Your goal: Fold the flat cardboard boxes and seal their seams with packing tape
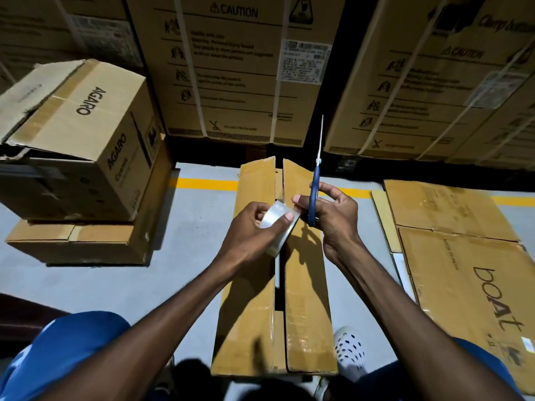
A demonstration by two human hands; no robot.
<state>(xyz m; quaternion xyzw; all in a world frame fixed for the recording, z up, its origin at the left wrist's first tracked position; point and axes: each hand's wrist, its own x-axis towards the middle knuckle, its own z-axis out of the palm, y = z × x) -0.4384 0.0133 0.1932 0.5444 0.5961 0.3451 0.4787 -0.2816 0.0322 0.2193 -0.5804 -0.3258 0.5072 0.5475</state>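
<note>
The box [304,285] stands on the floor [188,256] right in front of the person, between the knees, its long axis running straight from near to far; its two top flaps are folded in but not quite meeting, and a dark open seam [279,285] runs down the middle along that same axis, with no fresh tape across it as far as I can see.

Both hands hover above the far half of that seam; the left hand [252,227] grips the tape roll [279,224], fingers curled round its rim, just left of the seam; the right hand [330,212] sits just right of it, clenched on the blue-handled scissors [314,195] with blades pointing up and away, while its thumb and forefinger pinch at the roll's edge, seemingly working the tape end free. The two hands are about equally near the seam, so the coming pull of tape should, I judge, run along the seam's length, not across it.

To the right, flat boxes [451,227] lie on the floor, well apart from the hands; to the left sits a stack of made-up boxes [86,140]; beyond, tall strapped cartons [237,68] line the far side.
</note>
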